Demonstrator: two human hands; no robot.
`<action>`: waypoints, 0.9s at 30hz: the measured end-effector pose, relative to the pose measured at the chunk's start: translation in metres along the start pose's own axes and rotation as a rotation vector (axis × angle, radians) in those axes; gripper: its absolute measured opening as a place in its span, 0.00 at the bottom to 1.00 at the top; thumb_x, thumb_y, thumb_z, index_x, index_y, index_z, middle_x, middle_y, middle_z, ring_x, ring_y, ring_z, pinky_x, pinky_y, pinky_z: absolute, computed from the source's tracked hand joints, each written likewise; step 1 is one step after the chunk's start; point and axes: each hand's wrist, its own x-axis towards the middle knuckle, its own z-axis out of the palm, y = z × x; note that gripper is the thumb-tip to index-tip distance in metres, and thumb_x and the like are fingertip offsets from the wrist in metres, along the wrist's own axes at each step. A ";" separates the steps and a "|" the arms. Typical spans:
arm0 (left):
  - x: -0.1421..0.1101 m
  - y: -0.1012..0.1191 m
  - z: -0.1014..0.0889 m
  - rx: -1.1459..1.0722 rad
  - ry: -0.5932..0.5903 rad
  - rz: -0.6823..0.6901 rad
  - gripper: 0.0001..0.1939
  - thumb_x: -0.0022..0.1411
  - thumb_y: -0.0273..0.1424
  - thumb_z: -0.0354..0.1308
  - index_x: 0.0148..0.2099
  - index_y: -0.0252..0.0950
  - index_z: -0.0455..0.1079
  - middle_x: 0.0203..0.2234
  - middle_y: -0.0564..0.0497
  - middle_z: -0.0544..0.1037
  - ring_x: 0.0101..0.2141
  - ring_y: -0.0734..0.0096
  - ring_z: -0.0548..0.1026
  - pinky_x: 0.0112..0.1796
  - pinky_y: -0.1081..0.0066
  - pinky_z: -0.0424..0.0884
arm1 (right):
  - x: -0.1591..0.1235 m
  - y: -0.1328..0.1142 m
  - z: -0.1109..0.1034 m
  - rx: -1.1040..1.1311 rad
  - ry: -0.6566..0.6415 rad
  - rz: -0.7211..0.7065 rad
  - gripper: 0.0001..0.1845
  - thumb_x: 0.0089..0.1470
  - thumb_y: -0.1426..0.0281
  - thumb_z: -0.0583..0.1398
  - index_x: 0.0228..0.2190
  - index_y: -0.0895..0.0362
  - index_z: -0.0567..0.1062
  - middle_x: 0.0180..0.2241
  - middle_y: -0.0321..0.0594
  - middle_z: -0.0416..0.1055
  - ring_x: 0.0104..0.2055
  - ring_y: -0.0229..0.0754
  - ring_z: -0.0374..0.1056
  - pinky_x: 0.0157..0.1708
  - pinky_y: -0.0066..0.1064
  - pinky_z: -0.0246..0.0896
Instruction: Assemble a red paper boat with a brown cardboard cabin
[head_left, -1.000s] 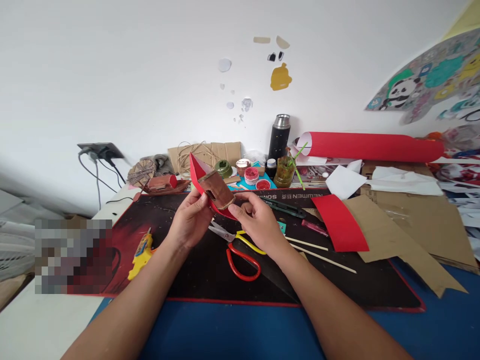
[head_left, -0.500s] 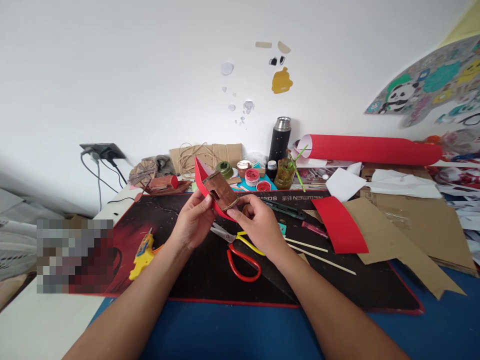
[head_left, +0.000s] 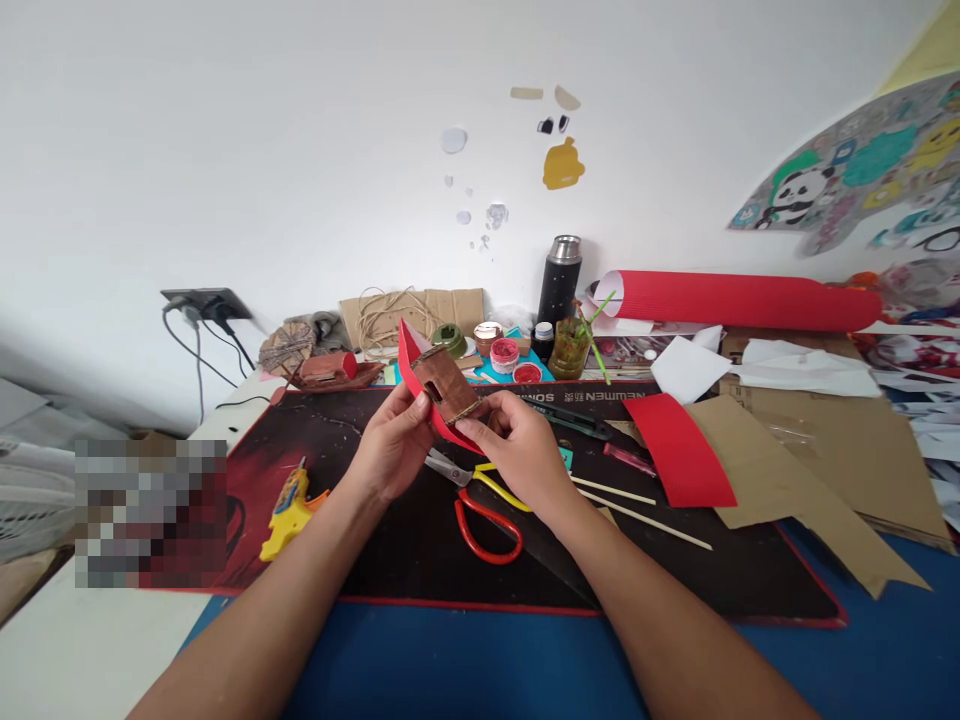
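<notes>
Brown-and-red model (head_left: pixel 448 386) is grasped by both hands above the dark mat (head_left: pixel 405 565)

The left hand (head_left: pixel 396 440) pinches its left side, the right hand (head_left: pixel 517 432) its right end. Between scissors (head_left: pixel 460 478) and the mat's near red edge there is open room. The scissors lie just below the hands; glue gun (head_left: pixel 286 518) at left, wooden sticks (head_left: pixel 646 519) at right, paint jars (head_left: pixel 505 353) behind.

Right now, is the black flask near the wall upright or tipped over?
Upright: the black flask has its silver cap uppermost, its dark body below; its base is hidden.
</notes>
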 end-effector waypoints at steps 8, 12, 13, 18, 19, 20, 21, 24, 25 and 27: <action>0.000 0.002 -0.002 -0.009 -0.025 -0.012 0.21 0.59 0.33 0.79 0.53 0.39 0.80 0.43 0.47 0.87 0.45 0.57 0.86 0.51 0.61 0.80 | -0.001 -0.001 0.000 -0.003 -0.004 0.000 0.12 0.58 0.60 0.71 0.35 0.53 0.78 0.24 0.31 0.69 0.27 0.42 0.64 0.29 0.34 0.56; -0.001 0.002 -0.001 -0.007 -0.023 -0.014 0.21 0.57 0.33 0.79 0.52 0.38 0.81 0.43 0.47 0.88 0.45 0.57 0.86 0.51 0.61 0.80 | -0.001 -0.002 -0.001 0.004 -0.009 0.005 0.12 0.58 0.60 0.71 0.35 0.53 0.78 0.24 0.31 0.70 0.28 0.42 0.65 0.30 0.34 0.56; -0.001 0.002 0.000 -0.006 -0.020 -0.012 0.22 0.57 0.34 0.80 0.52 0.38 0.81 0.43 0.47 0.88 0.46 0.56 0.86 0.51 0.60 0.80 | -0.001 -0.002 -0.001 0.003 -0.008 0.007 0.12 0.58 0.60 0.71 0.35 0.53 0.78 0.25 0.31 0.70 0.28 0.42 0.65 0.30 0.34 0.56; -0.001 0.001 0.000 0.008 -0.018 -0.006 0.22 0.56 0.35 0.80 0.51 0.38 0.81 0.44 0.46 0.88 0.50 0.52 0.85 0.55 0.56 0.79 | -0.001 -0.003 -0.001 -0.013 -0.010 0.006 0.12 0.59 0.60 0.71 0.35 0.53 0.78 0.25 0.31 0.70 0.28 0.42 0.65 0.30 0.34 0.55; -0.001 0.001 0.000 0.011 -0.020 -0.006 0.22 0.56 0.35 0.80 0.51 0.38 0.81 0.45 0.46 0.88 0.50 0.51 0.85 0.55 0.55 0.79 | -0.001 -0.003 -0.001 -0.013 -0.010 0.005 0.12 0.59 0.60 0.71 0.35 0.53 0.78 0.25 0.31 0.70 0.28 0.42 0.65 0.29 0.34 0.56; 0.000 0.001 0.000 0.012 -0.021 -0.007 0.22 0.56 0.35 0.80 0.51 0.38 0.81 0.45 0.45 0.88 0.51 0.51 0.85 0.56 0.55 0.79 | -0.001 -0.003 -0.001 -0.013 -0.009 0.004 0.12 0.59 0.60 0.71 0.35 0.53 0.78 0.25 0.32 0.70 0.28 0.42 0.65 0.29 0.34 0.56; 0.000 0.001 0.000 0.012 -0.022 -0.007 0.22 0.56 0.35 0.80 0.51 0.38 0.81 0.46 0.45 0.88 0.51 0.51 0.85 0.56 0.55 0.79 | -0.001 -0.003 0.000 -0.011 -0.008 0.004 0.12 0.59 0.59 0.71 0.35 0.53 0.78 0.25 0.32 0.70 0.28 0.42 0.65 0.29 0.34 0.56; 0.000 0.001 -0.001 0.006 -0.022 -0.007 0.21 0.56 0.35 0.80 0.50 0.38 0.81 0.44 0.46 0.88 0.49 0.52 0.86 0.55 0.56 0.79 | -0.001 -0.003 0.000 -0.006 -0.006 0.009 0.12 0.58 0.59 0.71 0.35 0.52 0.78 0.25 0.32 0.70 0.28 0.42 0.65 0.30 0.34 0.56; 0.000 0.001 -0.001 0.005 -0.021 -0.009 0.21 0.56 0.35 0.80 0.50 0.38 0.81 0.43 0.46 0.88 0.48 0.52 0.86 0.55 0.56 0.80 | -0.001 -0.003 0.000 -0.005 -0.006 0.011 0.12 0.58 0.59 0.72 0.35 0.52 0.78 0.25 0.32 0.70 0.28 0.42 0.66 0.30 0.34 0.56; 0.000 0.002 0.000 0.006 -0.021 -0.013 0.21 0.56 0.35 0.80 0.50 0.38 0.82 0.42 0.47 0.88 0.47 0.54 0.86 0.54 0.57 0.80 | -0.001 -0.004 0.000 -0.004 -0.007 0.016 0.12 0.58 0.59 0.72 0.35 0.52 0.78 0.25 0.32 0.70 0.28 0.42 0.66 0.30 0.34 0.56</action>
